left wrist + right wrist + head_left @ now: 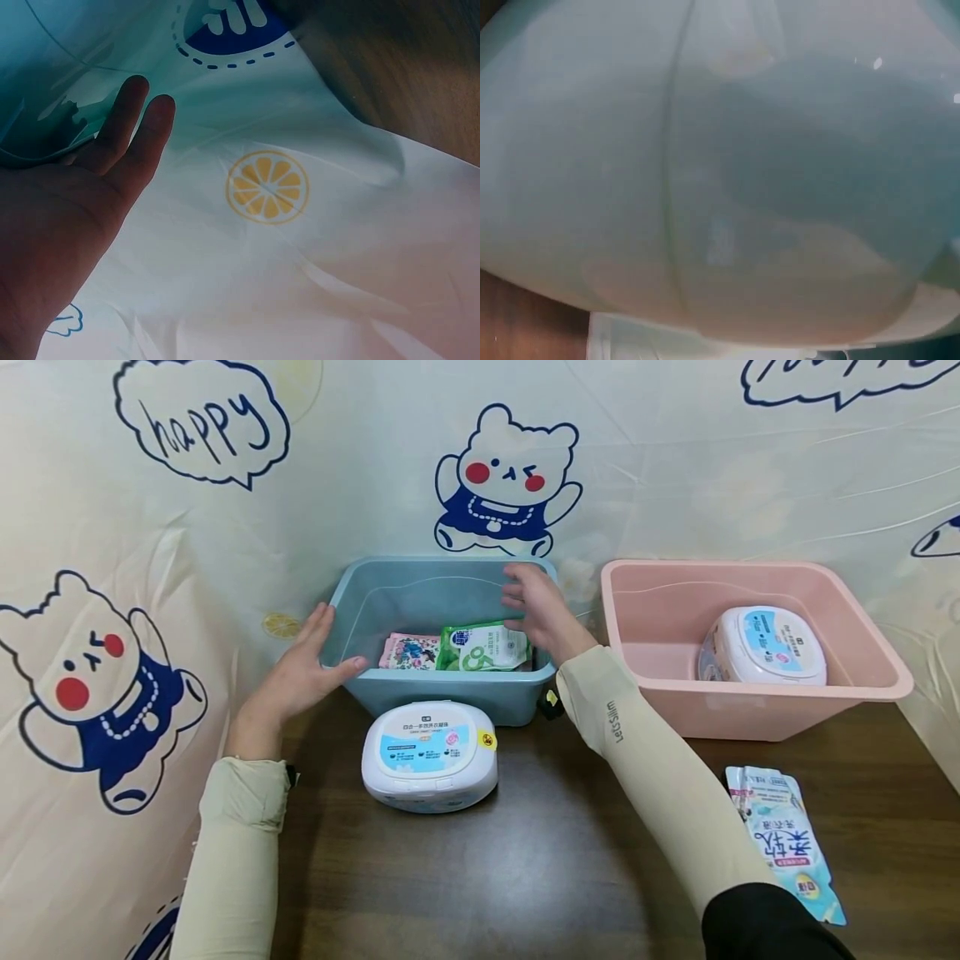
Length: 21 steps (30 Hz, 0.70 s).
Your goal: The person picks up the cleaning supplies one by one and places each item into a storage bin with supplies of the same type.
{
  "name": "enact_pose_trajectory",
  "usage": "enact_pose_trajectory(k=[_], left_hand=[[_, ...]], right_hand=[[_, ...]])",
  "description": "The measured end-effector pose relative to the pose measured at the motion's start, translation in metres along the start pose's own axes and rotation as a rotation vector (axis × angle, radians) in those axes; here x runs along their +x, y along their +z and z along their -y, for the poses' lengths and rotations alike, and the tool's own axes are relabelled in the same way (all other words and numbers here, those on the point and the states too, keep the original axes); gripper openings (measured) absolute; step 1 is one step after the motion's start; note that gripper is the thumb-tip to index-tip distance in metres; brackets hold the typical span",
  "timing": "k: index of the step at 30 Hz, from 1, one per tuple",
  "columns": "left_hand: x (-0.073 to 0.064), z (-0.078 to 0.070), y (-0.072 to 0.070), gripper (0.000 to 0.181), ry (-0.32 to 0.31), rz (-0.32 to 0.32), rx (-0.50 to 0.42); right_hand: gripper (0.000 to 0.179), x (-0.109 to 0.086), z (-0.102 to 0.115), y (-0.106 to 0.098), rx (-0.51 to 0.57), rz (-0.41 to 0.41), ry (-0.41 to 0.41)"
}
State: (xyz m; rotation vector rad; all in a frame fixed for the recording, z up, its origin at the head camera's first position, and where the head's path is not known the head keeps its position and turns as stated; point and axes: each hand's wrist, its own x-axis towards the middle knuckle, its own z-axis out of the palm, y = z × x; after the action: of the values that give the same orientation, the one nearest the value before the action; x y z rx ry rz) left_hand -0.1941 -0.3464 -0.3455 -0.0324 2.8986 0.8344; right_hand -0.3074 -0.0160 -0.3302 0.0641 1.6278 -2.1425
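Observation:
A blue plastic bin (517, 697) stands at the back of the table in the head view. My left hand (303, 672) is at its left side, fingers extended and thumb along the front left rim. In the left wrist view, two straight fingers (154, 135) show beside the bin wall. Over the bin's right side reaches my right hand (542, 610), fingers loosely extended, holding nothing visible. Inside lie a pink patterned packet (412, 652) and a green-and-white packet (487, 647). A white lidded tub (427, 760) stands just in front. A blurred pale surface (705, 150) fills the right wrist view.
To the right is a pink bin (750, 714) with a second white lidded tub (772, 647) inside. A light-blue pouch (791, 843) lies on the brown table (525, 885) at the right. Printed cloth (660, 468) hangs behind and along the left.

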Motion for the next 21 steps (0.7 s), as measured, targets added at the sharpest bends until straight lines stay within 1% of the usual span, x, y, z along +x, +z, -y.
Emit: enact_pose_trajectory(k=[6,10,13,15,17,18,21], left_hand=[[0.002,-0.005,0.000,0.108,0.019,0.001,0.001],[0.004,-0.007,0.002,0.109,0.017,0.011,-0.003],[0.006,-0.008,0.005,0.109,0.011,0.021,-0.003],[0.006,-0.008,0.006,0.109,0.005,0.026,-0.001],[0.005,-0.007,0.006,0.109,0.005,0.024,0.001],[0.004,-0.006,0.005,0.109,0.005,0.023,0.002],[0.001,-0.002,0.002,0.108,0.007,0.017,0.013]], right_hand=[[0.054,-0.004,0.002,-0.006,0.032,0.021,-0.010],[0.054,-0.007,0.005,-0.009,0.045,0.025,-0.014],[0.046,-0.015,0.008,-0.013,0.024,0.025,-0.049],[0.038,-0.025,0.012,-0.015,-0.008,0.026,-0.100],[0.029,-0.041,0.017,-0.017,-0.044,0.029,-0.163],[0.026,-0.052,0.020,-0.019,-0.062,0.042,-0.199],[0.021,-0.088,0.026,-0.031,-0.091,0.128,-0.321]])
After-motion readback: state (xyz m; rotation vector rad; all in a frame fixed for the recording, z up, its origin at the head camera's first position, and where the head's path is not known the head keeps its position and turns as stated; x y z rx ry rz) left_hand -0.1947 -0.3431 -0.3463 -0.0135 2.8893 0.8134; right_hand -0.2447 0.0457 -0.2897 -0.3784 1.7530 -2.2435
